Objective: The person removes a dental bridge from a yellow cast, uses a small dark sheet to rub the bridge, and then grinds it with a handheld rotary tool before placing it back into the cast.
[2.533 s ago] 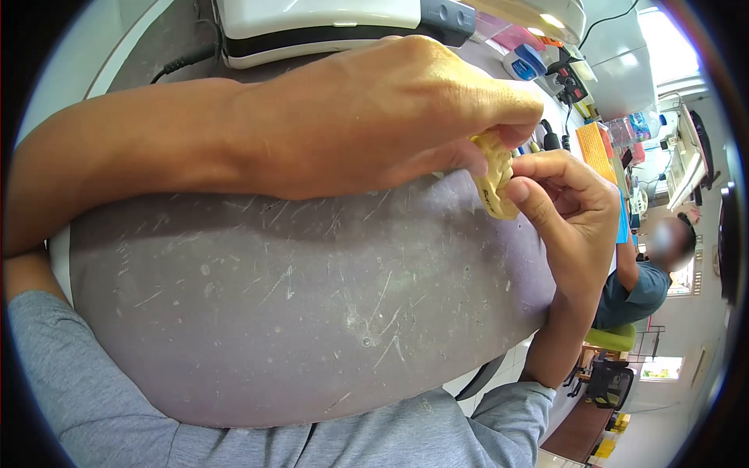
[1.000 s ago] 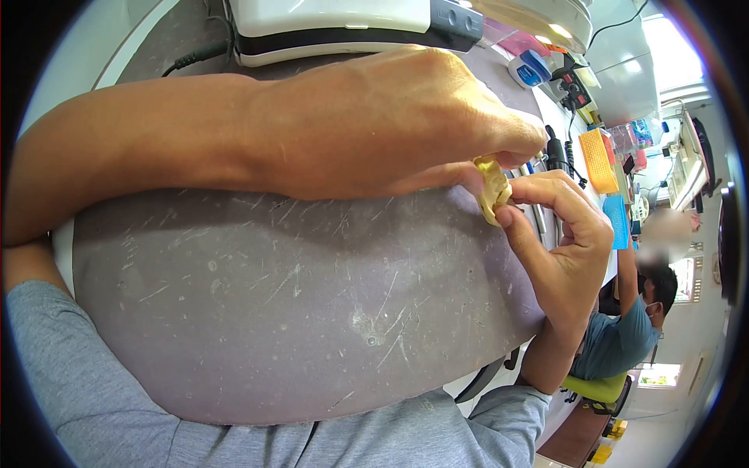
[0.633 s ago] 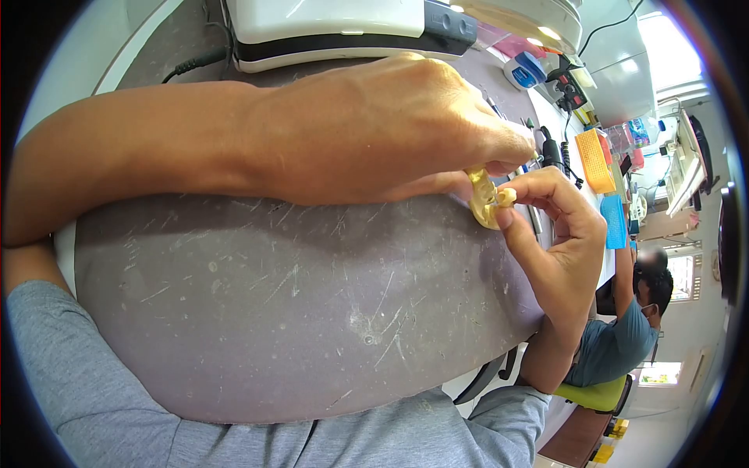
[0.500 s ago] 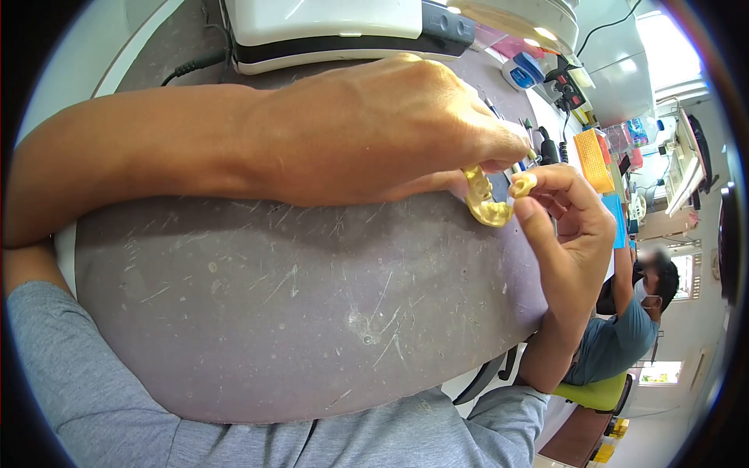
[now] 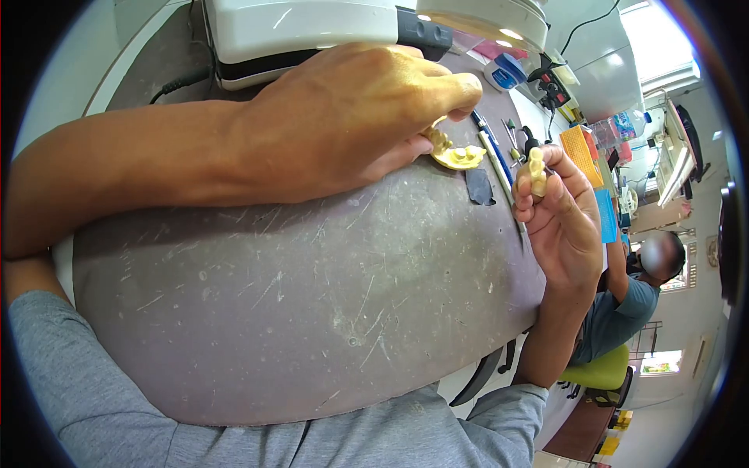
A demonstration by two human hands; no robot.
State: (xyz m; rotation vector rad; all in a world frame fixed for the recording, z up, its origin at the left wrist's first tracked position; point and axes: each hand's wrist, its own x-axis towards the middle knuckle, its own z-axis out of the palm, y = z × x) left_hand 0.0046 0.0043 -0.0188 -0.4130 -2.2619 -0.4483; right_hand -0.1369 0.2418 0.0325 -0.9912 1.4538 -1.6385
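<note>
My left hand (image 5: 374, 109) reaches in from the left with its thumb and fingers closed on a yellow dental cast (image 5: 459, 157), a curved arch with tooth shapes. Much of the cast's far end is hidden behind the fingers. On the right, my right hand (image 5: 568, 226) pinches a smaller piece of yellow dental cast (image 5: 537, 173), a short row of teeth held upright between thumb and fingers. The two pieces are apart, both held above the tabletop.
Beyond my hands lie slim pen-like tools (image 5: 491, 148) and a dark grey patch (image 5: 480, 188). A white machine (image 5: 304, 27), a jar with a blue lid (image 5: 505, 72) and an orange basket (image 5: 581, 154) stand behind. A co-worker (image 5: 620, 312) sits at the right.
My hands have moved apart: the left went leftward with the cast, the right turned its small piece upright. The cast has tilted, and the tools and grey patch have come into view.
</note>
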